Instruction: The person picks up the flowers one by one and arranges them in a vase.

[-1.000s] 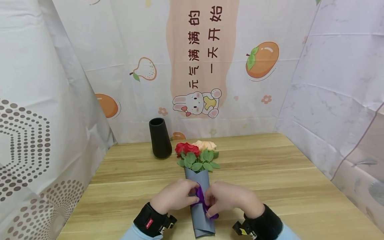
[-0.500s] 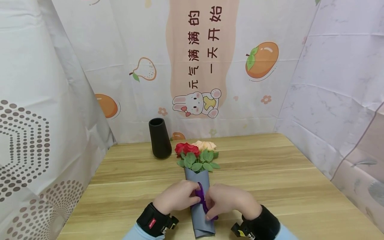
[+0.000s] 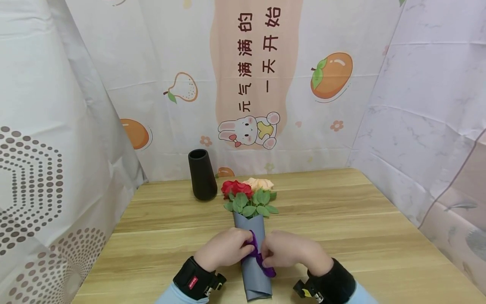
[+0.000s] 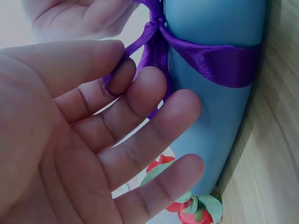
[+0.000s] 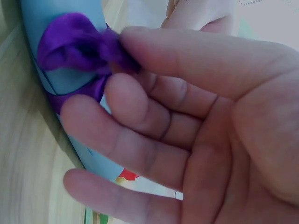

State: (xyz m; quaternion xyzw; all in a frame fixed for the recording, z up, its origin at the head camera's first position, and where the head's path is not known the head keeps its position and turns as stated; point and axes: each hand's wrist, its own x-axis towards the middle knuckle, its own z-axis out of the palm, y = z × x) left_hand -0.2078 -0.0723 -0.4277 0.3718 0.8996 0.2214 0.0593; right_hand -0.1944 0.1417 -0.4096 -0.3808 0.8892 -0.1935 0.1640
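Observation:
A bouquet wrapped in grey-blue paper [image 3: 255, 278] lies on the table, its red roses [image 3: 237, 188], peach flowers [image 3: 259, 184] and green leaves [image 3: 248, 207] pointing away from me. Purple satin ribbon [image 4: 224, 63] circles the wrap and is knotted at the front. From the left side, my left hand [image 3: 224, 250] pinches a strand of it between thumb and index finger, the other fingers loosely bent. Opposite, my right hand [image 3: 290, 249] pinches ribbon by the knot with thumb and fingertips; a purple loop [image 5: 65, 44] bulges beyond them over the paper.
Behind the bouquet to the left, a black vase [image 3: 203, 175] stands upright. The wooden table [image 3: 341, 211] meets a printed cloth [image 3: 152, 63] at the back, with more cloth hanging at both sides. Each wrist wears a black strap [image 3: 195, 278].
My right thumb and fingers have shifted slightly up along the ribbon toward the knot, leaving its lower right end uncovered. The left hand moved slightly right, still pinching ribbon. Bouquet and vase stay put.

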